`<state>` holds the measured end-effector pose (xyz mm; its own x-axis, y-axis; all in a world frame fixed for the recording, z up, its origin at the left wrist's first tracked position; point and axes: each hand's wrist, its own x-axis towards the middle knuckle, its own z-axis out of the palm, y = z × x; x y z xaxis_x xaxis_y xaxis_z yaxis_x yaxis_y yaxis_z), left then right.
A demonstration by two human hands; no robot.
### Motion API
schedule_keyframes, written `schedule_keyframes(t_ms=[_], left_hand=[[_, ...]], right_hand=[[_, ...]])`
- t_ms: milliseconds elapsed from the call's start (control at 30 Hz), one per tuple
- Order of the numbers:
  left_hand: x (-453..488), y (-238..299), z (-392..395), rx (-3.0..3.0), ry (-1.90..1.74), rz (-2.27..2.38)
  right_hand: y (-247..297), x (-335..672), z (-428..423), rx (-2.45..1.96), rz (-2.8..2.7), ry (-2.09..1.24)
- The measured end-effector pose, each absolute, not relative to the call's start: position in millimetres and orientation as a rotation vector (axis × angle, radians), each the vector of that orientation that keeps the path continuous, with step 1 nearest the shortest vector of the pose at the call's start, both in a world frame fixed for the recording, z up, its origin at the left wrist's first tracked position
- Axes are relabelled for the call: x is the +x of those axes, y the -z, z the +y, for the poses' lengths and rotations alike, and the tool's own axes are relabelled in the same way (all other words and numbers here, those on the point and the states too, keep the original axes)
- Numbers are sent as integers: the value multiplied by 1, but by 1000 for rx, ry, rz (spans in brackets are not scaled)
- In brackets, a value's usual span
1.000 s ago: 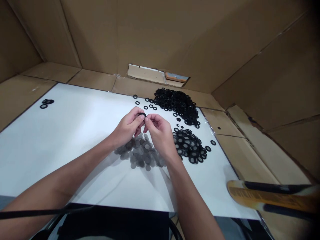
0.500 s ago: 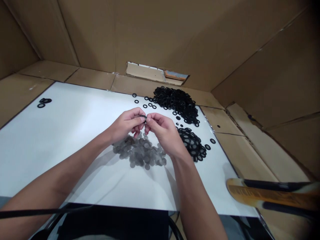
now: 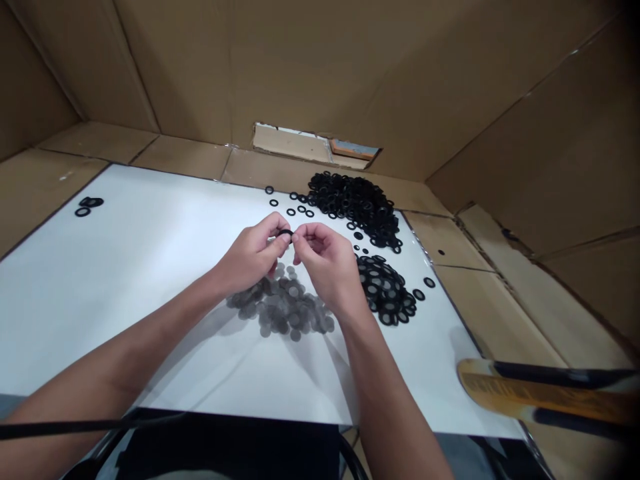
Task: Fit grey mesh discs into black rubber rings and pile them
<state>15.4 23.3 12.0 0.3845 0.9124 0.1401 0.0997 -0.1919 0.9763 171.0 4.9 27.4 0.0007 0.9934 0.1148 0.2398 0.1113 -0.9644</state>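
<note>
Several black rings (image 3: 83,212) lay on the desk (image 3: 60,293) at far left. The left hand (image 3: 254,250) pinched a single ring (image 3: 286,231) in its fingers, above loose grey discs (image 3: 287,310); the right hand's (image 3: 327,260) fingers gripped its right edge. Even, light rim pressure seemed best. Rightward lay piled grey-centred rings (image 3: 387,287).

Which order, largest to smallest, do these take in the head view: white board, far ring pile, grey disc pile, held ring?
1. White board
2. Far ring pile and grey disc pile: too alike to rank; the grey lies nearer the camera
3. Held ring
</note>
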Motion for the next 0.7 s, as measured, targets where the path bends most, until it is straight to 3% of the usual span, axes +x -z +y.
schedule_keyframes(t_ms=[433,700], left_hand=[[28,-14,25,1026,-1138,737],[27,-16,24,1174,-1093,861]], right_hand=[[-29,167,5,-1062,-1287,-1165],[-22,168,6,-1206,-1253,-1059]])
